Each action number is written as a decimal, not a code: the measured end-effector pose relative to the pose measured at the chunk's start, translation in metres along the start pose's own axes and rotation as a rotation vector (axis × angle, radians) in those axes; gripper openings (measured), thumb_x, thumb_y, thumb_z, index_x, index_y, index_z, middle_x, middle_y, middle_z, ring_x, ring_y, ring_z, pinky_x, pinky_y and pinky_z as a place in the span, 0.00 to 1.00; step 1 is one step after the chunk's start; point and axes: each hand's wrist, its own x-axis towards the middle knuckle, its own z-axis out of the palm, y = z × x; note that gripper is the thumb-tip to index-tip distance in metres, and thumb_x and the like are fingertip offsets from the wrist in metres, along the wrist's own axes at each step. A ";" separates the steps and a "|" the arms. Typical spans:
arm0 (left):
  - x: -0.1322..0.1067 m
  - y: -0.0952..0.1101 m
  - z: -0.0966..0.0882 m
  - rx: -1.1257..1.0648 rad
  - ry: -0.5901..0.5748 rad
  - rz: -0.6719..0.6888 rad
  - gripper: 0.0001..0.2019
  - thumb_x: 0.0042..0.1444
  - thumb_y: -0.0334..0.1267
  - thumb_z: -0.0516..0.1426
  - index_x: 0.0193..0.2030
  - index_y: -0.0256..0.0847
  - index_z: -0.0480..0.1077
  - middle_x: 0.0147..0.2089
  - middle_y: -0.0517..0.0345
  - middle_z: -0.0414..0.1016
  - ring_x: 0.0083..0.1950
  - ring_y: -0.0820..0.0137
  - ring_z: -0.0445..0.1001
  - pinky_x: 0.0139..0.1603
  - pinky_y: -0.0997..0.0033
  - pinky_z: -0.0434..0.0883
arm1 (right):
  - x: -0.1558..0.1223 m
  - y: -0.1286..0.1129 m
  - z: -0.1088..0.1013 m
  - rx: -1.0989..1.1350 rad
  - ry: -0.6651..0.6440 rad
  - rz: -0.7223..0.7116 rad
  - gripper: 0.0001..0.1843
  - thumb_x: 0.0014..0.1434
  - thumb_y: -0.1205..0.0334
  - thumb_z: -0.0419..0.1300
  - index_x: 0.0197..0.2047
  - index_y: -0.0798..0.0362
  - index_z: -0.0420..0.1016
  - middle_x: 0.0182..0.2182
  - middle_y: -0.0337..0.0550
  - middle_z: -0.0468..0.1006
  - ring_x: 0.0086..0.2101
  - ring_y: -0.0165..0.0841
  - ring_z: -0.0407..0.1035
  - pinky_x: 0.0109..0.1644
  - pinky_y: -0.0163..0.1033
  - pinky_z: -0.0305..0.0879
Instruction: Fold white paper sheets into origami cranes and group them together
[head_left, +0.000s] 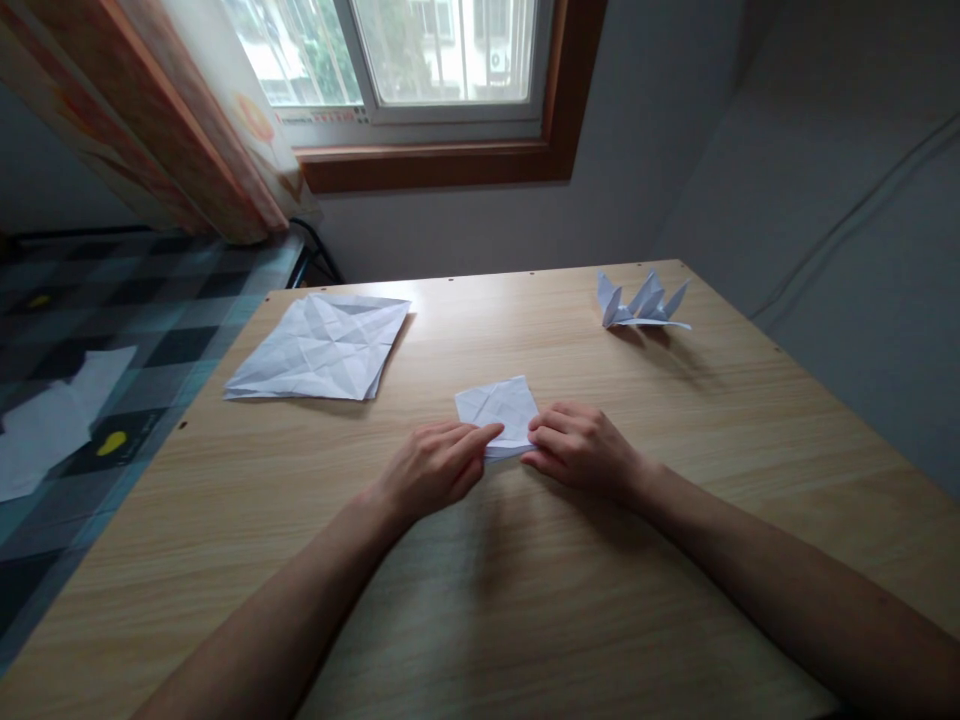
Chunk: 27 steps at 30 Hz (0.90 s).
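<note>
A small folded square of white paper (498,408) lies on the wooden table between my hands, with layers showing along its near edge. My left hand (442,462) holds its near left side, the index finger stretched over the top of the paper. At the right corner, my right hand (581,445) pinches the paper between thumb and fingers. Faint creases cross the paper's upper face. The paper's near left corner is hidden under my left fingers.
Several creased white sheets (326,345) are stacked at the table's back left. Folded paper cranes (643,302) stand at the back right. Beyond the left edge is a bed with a checked cover (172,335), more white paper (64,415) on it. A window (450,60) and wall lie behind.
</note>
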 end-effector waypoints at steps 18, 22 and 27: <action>0.006 -0.001 0.004 -0.118 0.088 -0.294 0.18 0.62 0.39 0.55 0.58 0.39 0.65 0.35 0.56 0.77 0.31 0.71 0.74 0.36 0.71 0.72 | 0.011 -0.013 0.006 -0.097 -0.020 0.229 0.12 0.65 0.64 0.54 0.30 0.54 0.72 0.33 0.49 0.76 0.37 0.40 0.67 0.42 0.43 0.64; 0.008 -0.005 0.009 -0.025 0.050 -0.378 0.16 0.62 0.35 0.54 0.57 0.39 0.66 0.34 0.57 0.75 0.35 0.68 0.73 0.39 0.67 0.72 | 0.012 -0.014 0.006 -0.085 -0.036 0.283 0.11 0.65 0.63 0.54 0.31 0.53 0.72 0.34 0.50 0.76 0.39 0.41 0.66 0.44 0.44 0.65; 0.010 -0.004 0.009 0.203 -0.004 -0.313 0.12 0.62 0.34 0.56 0.52 0.40 0.70 0.40 0.51 0.75 0.41 0.63 0.71 0.43 0.61 0.70 | 0.011 -0.013 0.009 -0.047 -0.022 0.333 0.04 0.62 0.64 0.58 0.38 0.54 0.73 0.36 0.49 0.76 0.39 0.41 0.66 0.44 0.44 0.65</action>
